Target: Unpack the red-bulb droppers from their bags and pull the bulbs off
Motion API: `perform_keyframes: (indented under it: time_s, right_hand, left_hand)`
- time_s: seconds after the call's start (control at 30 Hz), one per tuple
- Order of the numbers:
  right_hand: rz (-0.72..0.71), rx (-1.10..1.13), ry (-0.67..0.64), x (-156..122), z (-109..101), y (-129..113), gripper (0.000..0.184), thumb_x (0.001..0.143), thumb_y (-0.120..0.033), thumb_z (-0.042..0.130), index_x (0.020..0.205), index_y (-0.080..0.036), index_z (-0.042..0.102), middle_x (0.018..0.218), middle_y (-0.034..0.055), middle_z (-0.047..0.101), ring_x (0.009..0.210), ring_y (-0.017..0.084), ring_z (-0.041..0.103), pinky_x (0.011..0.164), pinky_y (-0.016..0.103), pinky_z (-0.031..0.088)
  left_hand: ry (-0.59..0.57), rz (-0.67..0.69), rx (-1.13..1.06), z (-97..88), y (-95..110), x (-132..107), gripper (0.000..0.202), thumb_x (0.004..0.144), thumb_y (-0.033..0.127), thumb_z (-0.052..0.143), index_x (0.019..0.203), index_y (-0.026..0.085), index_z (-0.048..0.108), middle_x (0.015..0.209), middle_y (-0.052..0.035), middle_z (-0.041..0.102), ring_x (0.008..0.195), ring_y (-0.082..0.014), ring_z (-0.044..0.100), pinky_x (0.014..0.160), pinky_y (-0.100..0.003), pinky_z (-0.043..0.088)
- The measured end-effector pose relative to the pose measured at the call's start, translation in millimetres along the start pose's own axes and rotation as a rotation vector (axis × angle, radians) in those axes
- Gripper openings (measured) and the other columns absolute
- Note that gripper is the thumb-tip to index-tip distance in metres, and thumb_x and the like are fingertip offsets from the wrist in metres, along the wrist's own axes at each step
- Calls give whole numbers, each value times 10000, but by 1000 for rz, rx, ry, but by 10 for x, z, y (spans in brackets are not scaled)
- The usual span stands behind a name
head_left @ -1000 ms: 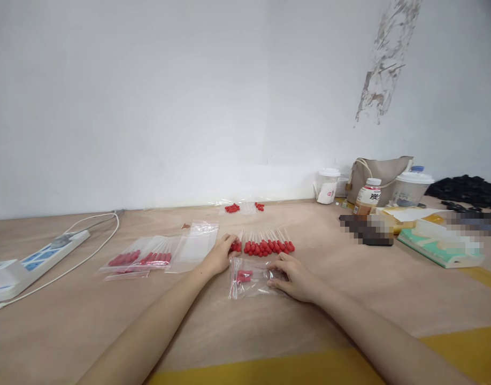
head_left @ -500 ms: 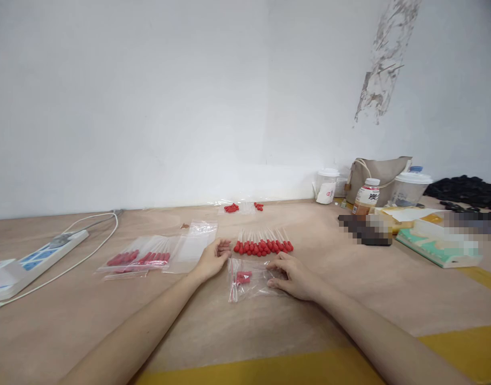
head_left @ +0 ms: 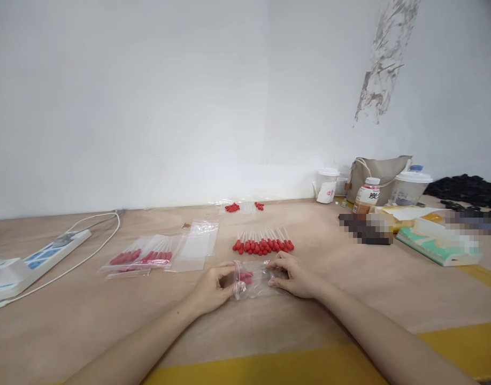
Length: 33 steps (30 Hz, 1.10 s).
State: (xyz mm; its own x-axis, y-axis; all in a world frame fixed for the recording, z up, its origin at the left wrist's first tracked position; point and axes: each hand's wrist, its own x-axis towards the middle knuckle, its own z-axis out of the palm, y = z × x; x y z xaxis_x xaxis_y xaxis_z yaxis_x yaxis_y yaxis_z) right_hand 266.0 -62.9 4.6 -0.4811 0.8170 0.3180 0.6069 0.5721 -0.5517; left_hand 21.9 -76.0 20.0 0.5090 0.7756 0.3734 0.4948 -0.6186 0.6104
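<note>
A small clear zip bag point(head_left: 256, 280) with red-bulbed droppers inside lies on the table in front of me. My left hand point(head_left: 211, 287) pinches the bag's left, red-striped end, fingers closed on it. My right hand point(head_left: 294, 276) grips the bag's right end with curled fingers. Just behind the bag lies a row of loose red-bulbed droppers point(head_left: 263, 244), tips pointing away from me.
Filled dropper bags point(head_left: 140, 258) and an empty clear bag point(head_left: 197, 246) lie to the left. A white power strip point(head_left: 32, 262) with cable sits far left. Cups, a bottle point(head_left: 366, 197), a beige bag and a book point(head_left: 438, 247) crowd the right. More red bulbs point(head_left: 231, 207) lie near the wall.
My left hand left the row of loose droppers, drew back toward me and closed on the left end of the small bag. My right hand stayed on the bag.
</note>
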Motion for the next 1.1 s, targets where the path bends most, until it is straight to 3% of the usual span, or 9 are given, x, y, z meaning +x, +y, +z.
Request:
perform_keyframes:
  time_s: [0.17, 0.4, 0.63, 0.7, 0.8, 0.87, 1.0, 1.1]
  right_hand:
    - [3, 3, 12, 8, 25, 5, 291, 701, -316, 622, 960, -184, 621, 843, 47, 509, 762, 148, 491, 697, 276, 417]
    - [33, 31, 20, 18, 35, 33, 312, 682, -319, 642, 957, -175, 614, 854, 48, 505, 761, 146, 492, 697, 275, 417]
    - [29, 36, 23, 14, 44, 36, 305, 687, -317, 636, 952, -168, 613, 870, 55, 510, 780, 150, 498, 712, 281, 418]
    - [24, 22, 31, 12, 56, 23, 289, 689, -309, 633, 939, -166, 614, 864, 54, 514, 780, 151, 496, 712, 282, 416]
    - [30, -2, 56, 9, 80, 7, 242, 700, -283, 616, 910, -162, 618, 849, 55, 520, 777, 152, 491, 709, 285, 413]
    - [35, -10, 72, 7, 93, 3, 230, 703, -277, 612, 900, -159, 620, 842, 56, 521, 774, 154, 487, 708, 287, 411]
    - [47, -2, 60, 5, 83, 1, 249, 698, -297, 618, 910, -167, 622, 834, 53, 516, 758, 150, 485, 690, 279, 409]
    - [55, 2, 38, 1, 61, 0, 259, 693, -312, 622, 912, -175, 622, 827, 47, 510, 745, 146, 482, 676, 273, 407]
  left_hand:
    - [-104, -67, -122, 48, 16, 49, 277, 741, 283, 576, 1002, 206, 630, 972, -43, 636, 888, -175, 582, 789, -305, 469]
    - [-50, -65, -103, 55, -13, 20, 320, 772, 236, 509, 1077, 184, 591, 1021, -51, 616, 889, -167, 561, 799, -276, 442]
    - [-249, -77, -236, -58, 11, 13, 343, 809, 200, 430, 1129, 196, 552, 991, -33, 615, 920, -158, 538, 832, -276, 411]
    - [-268, -84, -193, -81, 6, 5, 332, 799, 223, 458, 1112, 202, 566, 930, -29, 620, 849, -152, 544, 759, -254, 427]
    - [-241, -99, -85, -51, -15, -9, 356, 742, 294, 560, 1080, 186, 587, 785, -13, 609, 664, -122, 512, 586, -211, 404]
    - [-207, -102, -62, -2, -31, -14, 323, 726, 296, 579, 1023, 173, 613, 741, -4, 605, 618, -106, 491, 551, -201, 383]
    - [-122, -132, -131, 53, -49, -9, 220, 732, 261, 552, 903, 151, 638, 773, -19, 638, 644, -112, 538, 577, -208, 417]
    - [-41, -237, -285, -66, -53, 2, 245, 695, 253, 588, 909, 137, 614, 844, -49, 670, 733, -148, 608, 669, -248, 466]
